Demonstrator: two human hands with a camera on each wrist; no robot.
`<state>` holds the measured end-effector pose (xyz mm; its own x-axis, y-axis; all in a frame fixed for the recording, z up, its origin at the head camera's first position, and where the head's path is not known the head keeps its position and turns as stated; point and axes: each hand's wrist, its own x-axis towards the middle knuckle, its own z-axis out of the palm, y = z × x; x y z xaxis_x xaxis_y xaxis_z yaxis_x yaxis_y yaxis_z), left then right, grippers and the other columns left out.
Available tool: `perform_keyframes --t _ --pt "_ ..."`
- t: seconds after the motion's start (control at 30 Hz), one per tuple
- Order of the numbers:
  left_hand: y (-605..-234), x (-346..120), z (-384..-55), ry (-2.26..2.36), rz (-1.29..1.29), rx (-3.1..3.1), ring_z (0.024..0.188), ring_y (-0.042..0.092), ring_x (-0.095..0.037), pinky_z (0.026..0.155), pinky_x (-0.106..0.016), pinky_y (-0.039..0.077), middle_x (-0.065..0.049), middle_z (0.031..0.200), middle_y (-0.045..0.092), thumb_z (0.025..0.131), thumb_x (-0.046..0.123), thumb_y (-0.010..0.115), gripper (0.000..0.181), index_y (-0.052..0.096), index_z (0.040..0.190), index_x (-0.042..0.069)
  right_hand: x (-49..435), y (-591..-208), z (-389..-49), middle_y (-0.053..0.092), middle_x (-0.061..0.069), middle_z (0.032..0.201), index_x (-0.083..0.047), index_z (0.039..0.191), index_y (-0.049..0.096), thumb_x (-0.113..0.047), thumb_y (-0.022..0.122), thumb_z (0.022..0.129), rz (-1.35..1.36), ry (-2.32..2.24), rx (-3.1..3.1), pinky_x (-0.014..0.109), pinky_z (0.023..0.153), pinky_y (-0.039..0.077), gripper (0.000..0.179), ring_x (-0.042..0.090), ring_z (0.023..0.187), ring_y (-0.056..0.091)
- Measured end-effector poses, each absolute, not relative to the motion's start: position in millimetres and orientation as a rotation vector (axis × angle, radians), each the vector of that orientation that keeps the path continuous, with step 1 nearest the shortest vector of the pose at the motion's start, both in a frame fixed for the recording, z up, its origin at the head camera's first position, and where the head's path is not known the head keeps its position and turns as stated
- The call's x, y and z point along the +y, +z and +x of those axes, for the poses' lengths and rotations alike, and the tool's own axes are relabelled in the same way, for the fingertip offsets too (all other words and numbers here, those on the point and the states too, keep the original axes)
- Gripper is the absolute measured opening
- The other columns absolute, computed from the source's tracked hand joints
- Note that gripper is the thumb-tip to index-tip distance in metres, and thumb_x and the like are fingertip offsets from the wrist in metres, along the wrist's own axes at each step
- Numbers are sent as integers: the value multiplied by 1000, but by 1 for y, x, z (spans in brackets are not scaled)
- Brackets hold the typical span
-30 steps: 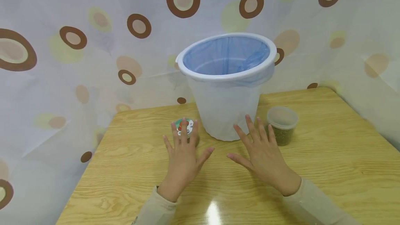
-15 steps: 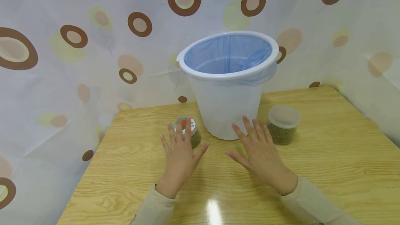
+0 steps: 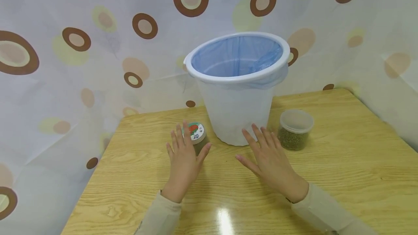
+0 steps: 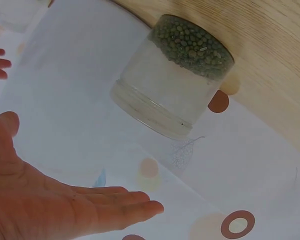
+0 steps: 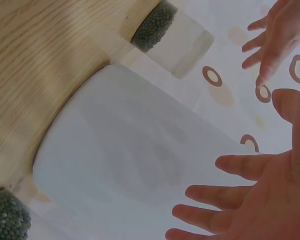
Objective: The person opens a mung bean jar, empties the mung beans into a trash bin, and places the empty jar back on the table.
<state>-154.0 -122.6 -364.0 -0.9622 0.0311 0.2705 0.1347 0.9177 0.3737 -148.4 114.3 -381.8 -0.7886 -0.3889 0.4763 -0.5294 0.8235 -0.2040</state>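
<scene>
In the head view my left hand (image 3: 183,166) is held with straight fingers just to the left of a clear jar (image 3: 197,137) with a printed lid. The left wrist view shows small green beans in this jar (image 4: 175,75), apart from the hand (image 4: 65,205). My right hand (image 3: 275,166), fingers spread, hovers in front of a white bin (image 3: 238,113) lined with a blue bag. To its right stands a second clear tub (image 3: 295,131), partly filled with green beans. Neither hand holds anything.
The wooden table (image 3: 352,162) reaches back to a wall covering (image 3: 107,64) with brown and cream circles. At the table's back the tall bin stands between the two bean containers, its wide rim (image 3: 228,79) rising well above them.
My left hand has shifted left, uncovering more of the jar and its lid. The right hand has drifted slightly left, away from the right tub. The containers and bin stay in place.
</scene>
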Motion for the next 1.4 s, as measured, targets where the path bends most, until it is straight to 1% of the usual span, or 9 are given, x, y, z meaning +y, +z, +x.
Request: perform_keyframes --t 0.2,0.47,0.77,0.83,0.97,1.03,1.1,1.23,1.4 --pt "-370 -128 -163 -625 -149 -2799 138 8 -55 106 -67 18 -34 153 5 90 51 59 103 -5 151 -2 114 -380 -148 32 27 149 -3 145 39 -50 52 94 683 502 -2623 67 103 26 71 49 133 32" --pt "-383 -137 -179 -820 -94 -2826 139 9 -52 107 -62 22 -36 152 5 83 40 73 114 -9 151 -1 113 -381 -147 30 26 150 -4 146 37 -48 53 95 664 548 -2661 66 103 27 70 49 134 30" --pt "-397 -147 -198 -1033 -27 -2828 137 10 -56 106 -61 24 -39 150 2 80 31 78 120 -16 148 -3 112 -384 -147 27 25 152 -5 148 34 -49 51 96 668 571 -2680 65 104 25 70 49 135 29" --pt "-397 -147 -202 -1068 -20 -2813 137 14 -55 107 -60 25 -39 149 6 79 29 79 121 -15 148 -4 112 -384 -148 27 25 152 -5 148 34 -49 51 96 669 569 -2674 65 104 26 70 49 135 29" --pt "-399 -147 -208 -1112 41 -2805 130 32 -54 104 -56 34 -41 143 19 78 27 80 120 -11 148 -7 111 -384 -149 29 26 150 -4 148 35 -49 49 96 677 550 -2668 65 104 26 70 50 133 31" --pt "-399 -146 -210 -1139 84 -2813 125 38 -55 101 -56 38 -43 142 21 78 27 80 120 -11 147 -8 111 -385 -149 30 27 149 -4 147 35 -49 50 96 686 546 -2663 64 104 26 70 50 131 34" --pt "-398 -146 -212 -1171 127 -2821 125 39 -55 100 -56 39 -43 144 20 78 26 80 118 -9 147 -9 111 -385 -150 32 27 148 -3 147 36 -49 51 96 689 540 -2657 64 103 28 70 50 129 37" --pt "-397 -144 -215 -1211 167 -2838 130 33 -53 103 -55 35 -42 147 16 79 24 80 115 -5 146 -13 111 -385 -149 36 27 145 -3 146 37 -49 53 95 687 539 -2656 63 97 36 70 50 124 42" --pt "-397 -143 -219 -1226 203 -2842 128 39 -50 102 -52 38 -41 144 26 78 23 81 110 2 145 -16 112 -386 -149 38 27 144 -2 146 38 -49 53 95 685 532 -2672 61 94 40 71 49 122 44"
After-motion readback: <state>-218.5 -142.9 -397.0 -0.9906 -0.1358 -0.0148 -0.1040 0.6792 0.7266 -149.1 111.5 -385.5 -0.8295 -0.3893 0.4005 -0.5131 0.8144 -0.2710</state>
